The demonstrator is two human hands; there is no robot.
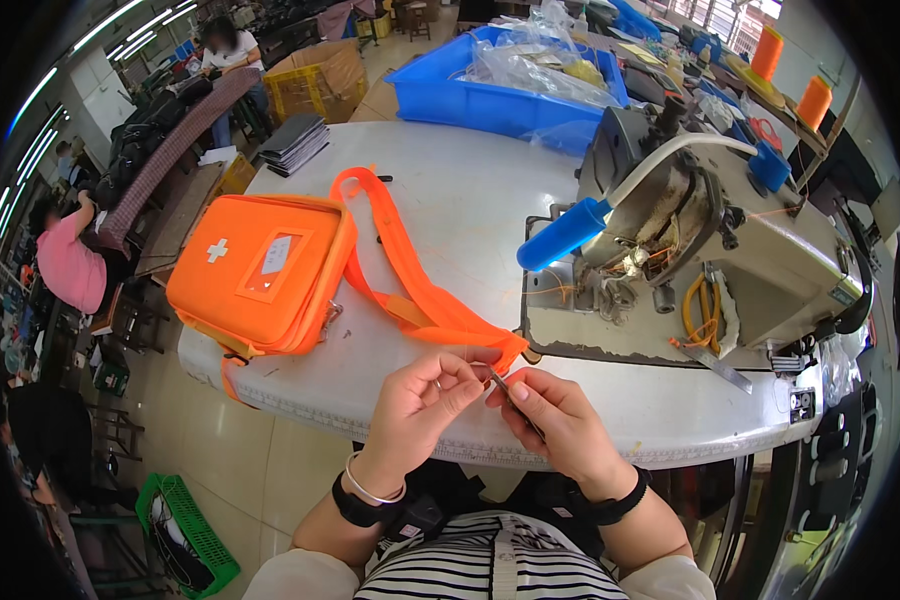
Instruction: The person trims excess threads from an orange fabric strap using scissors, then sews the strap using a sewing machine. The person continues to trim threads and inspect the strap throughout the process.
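Note:
An orange zipped bag (pixel 260 275) with a white cross lies on the white table (pixel 470 190). Its orange strap (pixel 410 290) loops across the table toward me. My left hand (pixel 420 400) pinches the strap's near end between thumb and fingers. My right hand (pixel 560 420) meets it there, gripping a small thin metal tool (pixel 515 405) at the strap's tip. Both hands hover at the table's front edge.
An industrial sewing machine (pixel 700 230) with a blue handle (pixel 562 235) stands on the right. A blue bin (pixel 500 100) of plastic bags and a stack of dark pieces (pixel 295 140) sit at the back. Other people work at the left; a green crate (pixel 185 535) is on the floor.

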